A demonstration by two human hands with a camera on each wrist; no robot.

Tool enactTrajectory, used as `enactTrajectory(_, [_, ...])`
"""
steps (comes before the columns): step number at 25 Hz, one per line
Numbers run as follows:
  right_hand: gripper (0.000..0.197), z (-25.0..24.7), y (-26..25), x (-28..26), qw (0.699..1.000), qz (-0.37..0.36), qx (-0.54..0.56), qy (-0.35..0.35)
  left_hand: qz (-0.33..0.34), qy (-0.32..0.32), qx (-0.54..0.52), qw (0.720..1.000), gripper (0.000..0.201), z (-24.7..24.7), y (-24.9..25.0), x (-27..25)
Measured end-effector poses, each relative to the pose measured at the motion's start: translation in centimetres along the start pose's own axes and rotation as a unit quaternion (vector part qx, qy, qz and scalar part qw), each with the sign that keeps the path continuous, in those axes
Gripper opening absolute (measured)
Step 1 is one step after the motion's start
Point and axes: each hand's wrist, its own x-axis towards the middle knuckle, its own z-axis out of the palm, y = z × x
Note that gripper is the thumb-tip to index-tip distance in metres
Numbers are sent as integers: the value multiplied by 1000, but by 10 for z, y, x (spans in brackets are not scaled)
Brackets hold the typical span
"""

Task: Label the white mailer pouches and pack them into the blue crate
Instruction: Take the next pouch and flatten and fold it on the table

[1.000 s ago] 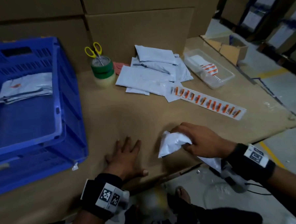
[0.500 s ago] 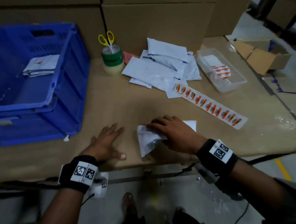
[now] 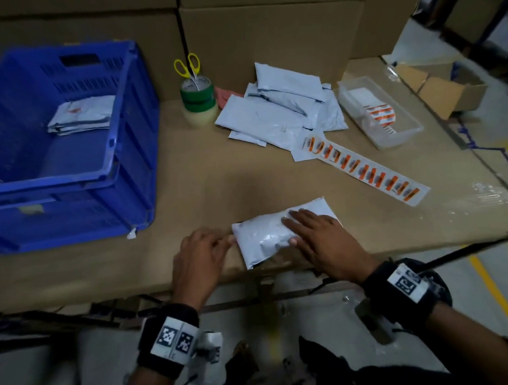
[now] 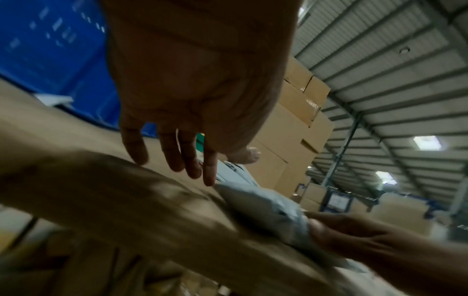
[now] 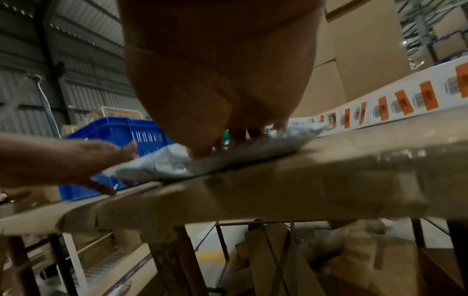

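- blue crate (image 3: 121,158) at far left, a few pouches already inside; leave alone for now.
- mailer pouch (image 3: 267,235) at the table's near edge; flatten fully before labelling.
- right hand (image 3: 323,241) pressing flat, fingers straight; keep steady.
- left hand (image 3: 200,254) with loose fingers touching the pouch's left end; pin that end.

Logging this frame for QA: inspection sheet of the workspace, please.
Surface: cardboard-covered table, near edge worn.
Job's things: pouch flat at near edge; pile of pouches at back; label strip right of centre; blue crate holds a few pouches.
Clutter: tape rolls with scissors; clear tray; open carton.
Grippers: right hand flat on pouch; left hand at pouch's left edge.
Cables: thin wires by the wristbands.
Surroundings: stacked boxes behind, warehouse floor right.
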Motion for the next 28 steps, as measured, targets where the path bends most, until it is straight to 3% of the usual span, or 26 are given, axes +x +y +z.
enactTrajectory(4, [61, 18, -18, 7, 998, 56, -28, 22, -71, -79, -153, 982, 33, 13, 23, 13])
enactTrajectory(7, [59, 13, -18, 9, 997, 65, -30, 25, -100, -82, -230, 965, 26, 10, 12, 28])
enactTrajectory(9, [56, 8, -16, 7, 993, 98, 6, 73, -64, -43, -140, 987, 24, 3, 6, 27])
enactTrajectory(11, [55, 3, -20, 10, 984, 120, 23, 129, 51, 36, -56, 996, 28, 2, 11, 27])
enactTrajectory(13, [60, 6, -32, 22, 986, 120, 27, 109, 194, 41, 17, 980, 36, 12, 28, 32])
enactTrajectory(15, [67, 22, -41, 31, 991, 122, 4, 57, 288, 3, 116, 951, 46, 33, 41, 35])
enactTrajectory(17, [64, 38, -41, 33, 990, 123, -50, 51, 293, -43, 167, 940, 50, 49, 44, 32])
enactTrajectory(20, [57, 47, -35, 30, 987, 104, -105, 64, 258, -39, 185, 947, 53, 58, 38, 23])
enactTrajectory(28, [58, 59, -30, 30, 988, 119, -76, 65, 231, -38, 167, 958, 56, 61, 37, 21])
